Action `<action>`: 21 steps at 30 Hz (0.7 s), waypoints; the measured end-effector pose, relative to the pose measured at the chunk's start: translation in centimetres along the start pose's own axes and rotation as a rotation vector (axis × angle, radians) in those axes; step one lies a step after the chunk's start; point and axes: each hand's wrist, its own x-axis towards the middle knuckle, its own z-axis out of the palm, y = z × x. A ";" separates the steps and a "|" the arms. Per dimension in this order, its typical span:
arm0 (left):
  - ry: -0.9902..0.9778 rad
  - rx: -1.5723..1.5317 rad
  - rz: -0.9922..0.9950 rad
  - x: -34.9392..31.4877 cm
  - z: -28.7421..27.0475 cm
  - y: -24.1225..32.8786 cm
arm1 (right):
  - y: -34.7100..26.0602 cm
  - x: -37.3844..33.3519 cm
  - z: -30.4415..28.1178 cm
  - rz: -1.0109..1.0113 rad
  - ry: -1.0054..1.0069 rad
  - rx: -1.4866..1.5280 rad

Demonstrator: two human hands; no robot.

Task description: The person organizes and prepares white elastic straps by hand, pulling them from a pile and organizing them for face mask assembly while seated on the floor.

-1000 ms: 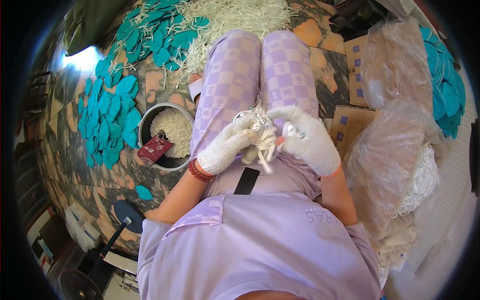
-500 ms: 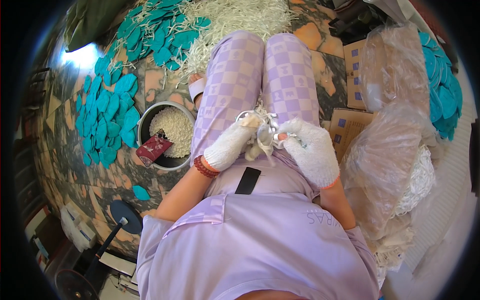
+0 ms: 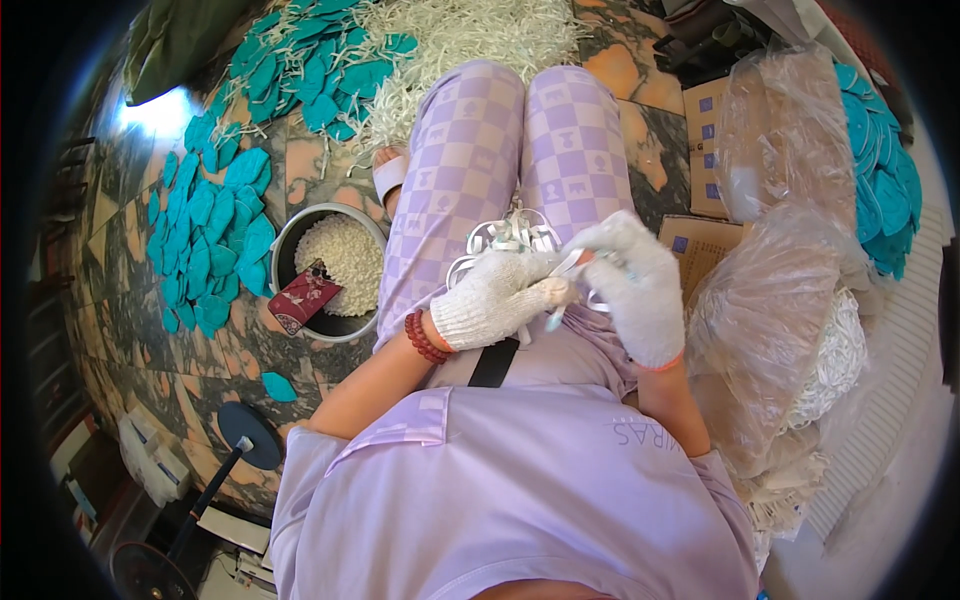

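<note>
Both hands wear white knitted gloves and meet above my lap. My left hand (image 3: 496, 300) is closed round a bunch of shiny white ribbon strips (image 3: 512, 234), whose loops stick out past the fingers toward my knees. Bare fingertips show at my right hand (image 3: 632, 288), which pinches ribbon ends close to the left fingertips. More loose strip ends hang below the hands. The middle of the bunch is hidden by the gloves.
On the left, a round metal pot (image 3: 283, 262) holds small white pellets and a dark red packet (image 3: 304, 298). Teal flat pieces (image 3: 210, 235) and a heap of white strips (image 3: 480, 45) cover the floor. Cardboard boxes (image 3: 700, 245) and clear plastic bags (image 3: 765, 310) stand on the right.
My left hand has turned and moved right and slightly nearer my body. My right hand has risen a little and tilted. The ribbon loops now spread out above the left hand.
</note>
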 end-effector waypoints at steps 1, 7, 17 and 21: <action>0.001 0.037 0.091 0.2 0.1 0.0 | 0.0 0.1 -0.3 0.001 0.002 -0.001; -0.029 0.238 -0.036 0.0 -0.2 0.4 | 1.4 0.3 -1.4 0.370 -0.038 0.721; -0.004 0.477 0.157 -0.3 0.0 -0.6 | 0.0 1.4 -8.8 -0.081 0.152 1.161; -0.042 0.433 0.171 -0.5 -0.1 -1.4 | 1.2 1.5 -12.5 -0.185 0.224 1.205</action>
